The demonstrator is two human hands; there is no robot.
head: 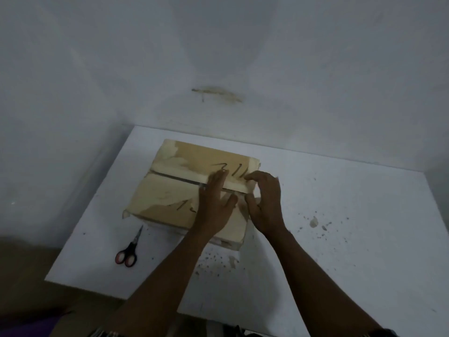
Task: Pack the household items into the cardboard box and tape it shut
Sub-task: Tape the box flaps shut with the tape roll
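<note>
Cardboard box [170, 190]: sat mid-table [340, 239], flaps closed, seam uppermost for taping.
Left hand [215, 205]: fingers spread, flat across the seam, likely pinning flaps.
Right hand [264, 203]: fingers curled at seam's right end; contents indiscernible.
Scissors [128, 249]: beside box, within reach.

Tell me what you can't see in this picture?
- Head view: what's inside the cardboard box; its closed flaps hide it.
- The seam's right end; the left hand and right hand cover it.
- The tape: too blurred to tell.
- The dark writing on top: blurred and partly covered.
</note>
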